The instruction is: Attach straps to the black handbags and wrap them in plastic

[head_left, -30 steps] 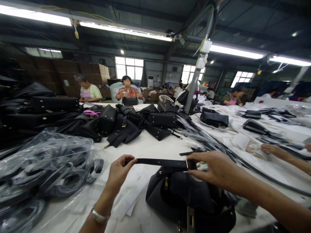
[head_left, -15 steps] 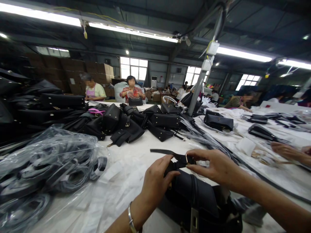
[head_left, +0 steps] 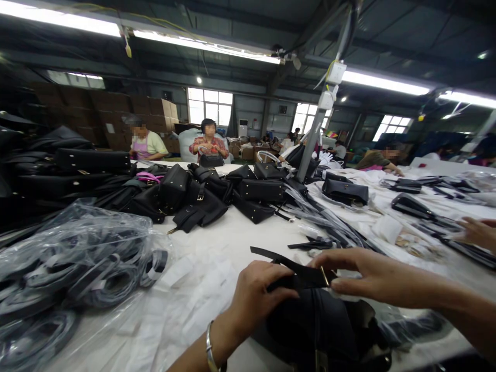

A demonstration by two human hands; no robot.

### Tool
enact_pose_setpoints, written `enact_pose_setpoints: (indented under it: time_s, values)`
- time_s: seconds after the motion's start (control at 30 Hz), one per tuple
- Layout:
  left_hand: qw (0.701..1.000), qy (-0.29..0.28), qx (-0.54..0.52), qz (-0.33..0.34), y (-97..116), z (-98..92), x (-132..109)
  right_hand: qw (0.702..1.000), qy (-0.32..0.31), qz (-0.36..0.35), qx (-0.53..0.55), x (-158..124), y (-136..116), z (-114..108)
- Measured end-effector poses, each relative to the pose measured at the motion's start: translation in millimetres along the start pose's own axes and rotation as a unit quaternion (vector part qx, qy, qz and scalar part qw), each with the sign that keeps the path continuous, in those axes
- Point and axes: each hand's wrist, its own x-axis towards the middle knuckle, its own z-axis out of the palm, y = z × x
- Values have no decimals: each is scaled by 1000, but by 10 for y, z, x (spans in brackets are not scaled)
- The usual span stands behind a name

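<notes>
The left hand closes thumb and fingers on a narrow, flat black leather-like strap, and the right hand pinches its end at a thin gold-coloured metal buckle; the strap sits just above a soft black handbag on the white-covered table. The strap could twist or slip out if either pinch loosens, its loose tip pointing left, unsupported; the buckle's hard edge might scuff the handbag if pressed down. Bare table lies ahead, up to the heaped black handbags. Leftward, crumpled clear plastic around coiled grey straps limits a wide sweep; rightward, a co-worker's hand is well apart.
</notes>
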Motion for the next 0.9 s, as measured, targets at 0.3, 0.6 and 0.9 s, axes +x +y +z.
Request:
enact_pose_setpoints:
  time_s: [0.3,0.6,0.9]
  values:
    - [990,-10,99,102,192,82,25,986,-28,20,-166,178,-155,39]
    - [990,-4,115,83,79,69,-23,987,103,48,113,224,-75,146]
    - [994,3,105,37,67,81,-49,837,247,-50,485,153,-305,-219]
